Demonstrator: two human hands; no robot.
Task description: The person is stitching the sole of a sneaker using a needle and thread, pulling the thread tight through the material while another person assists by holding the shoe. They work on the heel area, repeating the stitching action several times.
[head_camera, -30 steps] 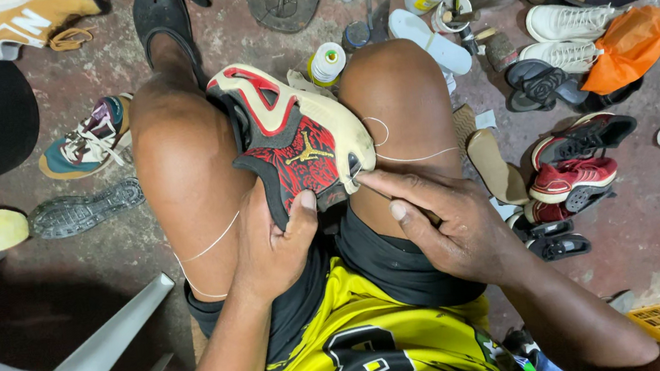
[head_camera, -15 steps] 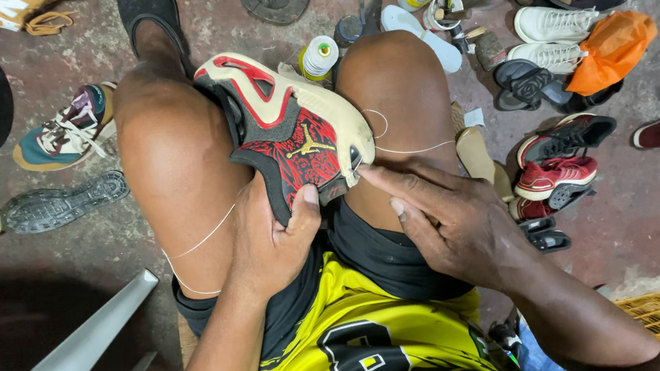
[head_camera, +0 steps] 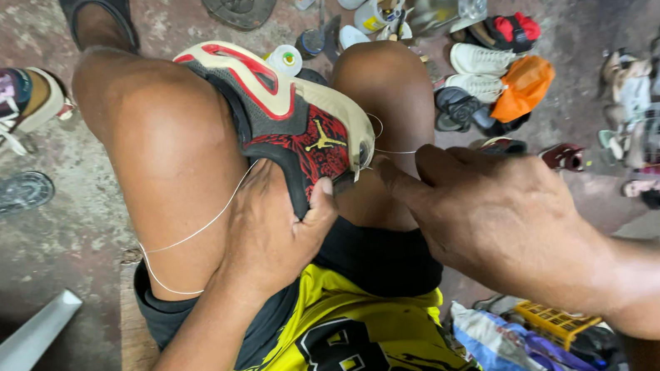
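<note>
— Where to hold the red and black shoe (head_camera: 289,123)?
— Squeezed between the knees (head_camera: 154,123). Left hand (head_camera: 269,235) clamped tight on its near end, thumb pressing on top.
— And the right hand (head_camera: 494,224)?
— Fingers close together, seemingly pinching the white thread (head_camera: 201,225) right by the sole edge. Probably best to pull slow and straight, no jerks, minding the loose loop over the leg.

Soft daylight, perhaps motion-blurred right edge

A single head-worn camera looks steeply down, close above the red-and-black sneaker (head_camera: 289,127) (held between the knees), cluttered floor beyond it.
</note>
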